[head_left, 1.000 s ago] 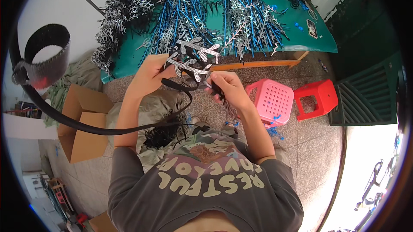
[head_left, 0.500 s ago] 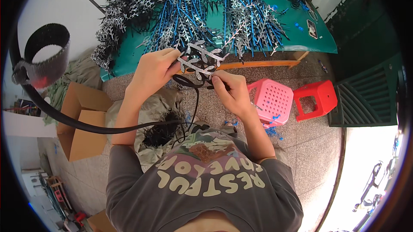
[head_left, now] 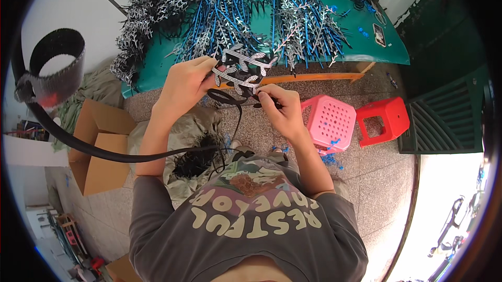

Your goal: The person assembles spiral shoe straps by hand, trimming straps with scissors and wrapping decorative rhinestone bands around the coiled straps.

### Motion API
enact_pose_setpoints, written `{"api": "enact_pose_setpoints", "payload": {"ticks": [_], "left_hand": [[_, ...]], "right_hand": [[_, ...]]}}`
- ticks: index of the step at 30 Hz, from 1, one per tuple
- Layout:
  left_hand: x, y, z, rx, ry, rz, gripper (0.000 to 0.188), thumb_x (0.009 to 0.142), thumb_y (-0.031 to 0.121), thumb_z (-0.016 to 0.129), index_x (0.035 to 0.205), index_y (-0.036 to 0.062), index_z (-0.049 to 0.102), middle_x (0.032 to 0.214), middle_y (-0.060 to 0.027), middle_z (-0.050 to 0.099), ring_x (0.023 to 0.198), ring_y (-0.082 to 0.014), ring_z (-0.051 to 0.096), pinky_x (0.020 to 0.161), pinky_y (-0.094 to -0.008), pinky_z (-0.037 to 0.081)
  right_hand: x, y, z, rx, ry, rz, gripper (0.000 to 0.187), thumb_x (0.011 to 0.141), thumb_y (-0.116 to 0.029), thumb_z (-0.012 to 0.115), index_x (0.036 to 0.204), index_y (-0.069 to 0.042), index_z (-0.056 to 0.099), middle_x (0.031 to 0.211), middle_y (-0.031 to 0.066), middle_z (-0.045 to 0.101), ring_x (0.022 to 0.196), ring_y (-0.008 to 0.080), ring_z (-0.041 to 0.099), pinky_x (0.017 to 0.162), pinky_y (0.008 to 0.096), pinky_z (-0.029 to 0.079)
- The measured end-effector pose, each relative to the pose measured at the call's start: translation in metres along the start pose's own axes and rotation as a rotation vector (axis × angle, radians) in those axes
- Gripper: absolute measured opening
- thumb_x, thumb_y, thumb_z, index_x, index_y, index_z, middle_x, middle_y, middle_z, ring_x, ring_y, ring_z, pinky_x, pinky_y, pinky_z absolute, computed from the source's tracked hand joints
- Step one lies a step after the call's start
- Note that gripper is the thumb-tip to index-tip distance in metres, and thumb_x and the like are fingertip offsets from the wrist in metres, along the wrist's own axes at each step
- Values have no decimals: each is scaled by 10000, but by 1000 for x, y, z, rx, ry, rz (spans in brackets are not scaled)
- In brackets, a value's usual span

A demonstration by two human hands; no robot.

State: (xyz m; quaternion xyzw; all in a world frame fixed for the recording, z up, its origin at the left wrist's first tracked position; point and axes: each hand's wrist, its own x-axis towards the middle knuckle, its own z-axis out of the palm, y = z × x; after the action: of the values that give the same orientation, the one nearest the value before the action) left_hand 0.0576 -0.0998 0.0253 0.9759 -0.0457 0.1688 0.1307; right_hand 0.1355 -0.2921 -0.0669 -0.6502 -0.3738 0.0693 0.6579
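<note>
Between my two hands, in front of the table's near edge, is a black strap piece with silver sparkling leaves (head_left: 236, 79). My left hand (head_left: 185, 86) pinches its left end between thumb and fingers. At the lower right end, my right hand (head_left: 283, 108) is closed on the same piece, fingers curled under and partly hidden. A narrow black strip (head_left: 230, 99) loops below the leaves and hangs down between my forearms.
Bundles of blue-and-silver leaf strips (head_left: 225, 15) cover the green table (head_left: 376, 54), beside a black-and-silver heap (head_left: 141, 26). A phone (head_left: 379, 35) lies at right. Pink (head_left: 334, 120) and red stools (head_left: 389, 120) and a cardboard box (head_left: 102, 146) stand on the floor.
The leafy strap piece has turned slightly and shifted a little up and left at its far edge. Its hanging loop has swung slightly. Both hands keep their grip almost in place.
</note>
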Motion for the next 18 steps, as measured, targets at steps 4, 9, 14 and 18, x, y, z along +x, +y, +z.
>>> {"api": "enact_pose_setpoints", "payload": {"ticks": [4,9,14,18], "left_hand": [[2,4,-1,100,-16,33,156,729,96,603,869,47,554,764,-79,559,674,-275,570,568,-352,447],[6,2,6,121,-17,61,161,691,52,620,803,14,510,718,-103,512,641,-297,531,546,-353,414],[7,-34,27,120,-98,120,165,780,202,593,753,45,549,675,-90,548,618,-272,556,538,-369,430],[4,-70,62,-210,-431,-240,298,853,268,547,687,23,577,518,-68,494,477,-223,466,485,-324,354]], "right_hand": [[0,1,1,43,1,-38,96,800,-75,548,820,15,576,561,64,529,473,96,469,458,246,367],[1,-2,2,58,-48,14,103,796,-73,546,796,29,544,595,50,541,499,83,459,469,240,366],[14,6,-12,307,-488,290,212,779,-25,408,932,40,540,812,92,612,671,108,529,640,242,410],[9,20,-21,741,-531,504,495,751,29,333,1239,21,415,1078,173,583,999,214,560,828,304,439]]}}
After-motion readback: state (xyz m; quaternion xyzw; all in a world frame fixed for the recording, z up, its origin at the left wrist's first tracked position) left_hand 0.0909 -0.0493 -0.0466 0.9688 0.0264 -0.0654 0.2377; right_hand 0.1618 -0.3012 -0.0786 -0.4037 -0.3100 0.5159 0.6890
